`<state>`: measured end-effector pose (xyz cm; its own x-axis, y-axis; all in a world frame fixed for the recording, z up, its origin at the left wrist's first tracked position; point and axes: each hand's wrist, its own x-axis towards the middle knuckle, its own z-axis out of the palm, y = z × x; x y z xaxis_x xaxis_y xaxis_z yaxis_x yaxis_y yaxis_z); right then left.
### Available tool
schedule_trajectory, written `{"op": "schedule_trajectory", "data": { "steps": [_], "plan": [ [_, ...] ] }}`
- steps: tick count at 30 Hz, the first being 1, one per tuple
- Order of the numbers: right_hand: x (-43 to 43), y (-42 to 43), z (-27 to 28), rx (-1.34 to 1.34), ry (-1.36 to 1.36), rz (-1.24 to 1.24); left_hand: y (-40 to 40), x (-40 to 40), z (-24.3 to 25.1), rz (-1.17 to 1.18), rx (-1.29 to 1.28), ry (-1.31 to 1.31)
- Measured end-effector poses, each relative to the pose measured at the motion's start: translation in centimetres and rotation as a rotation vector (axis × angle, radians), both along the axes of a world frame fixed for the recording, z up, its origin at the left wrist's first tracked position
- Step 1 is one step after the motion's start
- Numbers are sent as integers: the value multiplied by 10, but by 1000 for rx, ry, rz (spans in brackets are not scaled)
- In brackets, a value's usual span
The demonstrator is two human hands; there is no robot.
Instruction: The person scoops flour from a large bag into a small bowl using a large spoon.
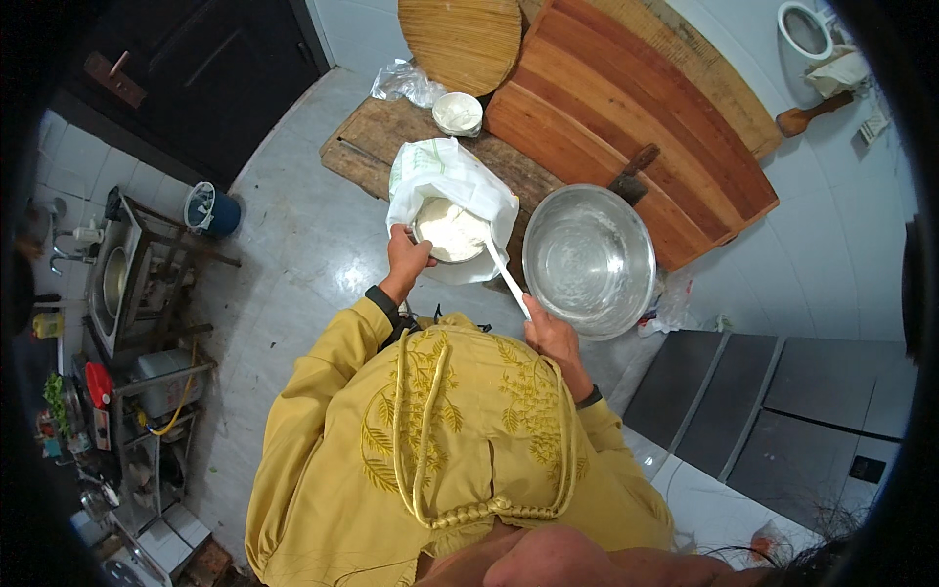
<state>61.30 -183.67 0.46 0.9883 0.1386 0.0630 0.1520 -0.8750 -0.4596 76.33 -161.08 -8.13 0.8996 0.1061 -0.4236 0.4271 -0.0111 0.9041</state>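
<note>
My left hand (407,257) grips the left rim of a round bowl (461,260) filled with white flour (449,226). This bowl sits in the mouth of a white plastic bag (455,165); how much flour is in the bag is hidden. In my right hand (552,334) is the white handle (508,277) of a utensil. Its far end meets the right side of the flour, and its tip is hard to make out. To the right stands a wide stainless steel basin (587,264) with whitish smears inside.
Behind the bag, a small white bowl (458,114) stands on a worn wooden board (374,139) near a clear plastic bag (407,82). A cleaver (632,176) lies by a large wooden board (609,110). A blue bucket (213,209) and sink (114,286) are at left, a dark refrigerator (799,403) at right.
</note>
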Motion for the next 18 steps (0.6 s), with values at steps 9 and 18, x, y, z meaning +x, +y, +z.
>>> {"op": "schedule_trajectory", "data": {
  "steps": [9, 18],
  "plan": [
    [12, -5, 4, -80, -142, -30, 1, -1, -9, -2, -20, 15],
    [8, -6, 13, -212, -164, -6, 0, -1, -9, -20, -37, 45]
  ]
}}
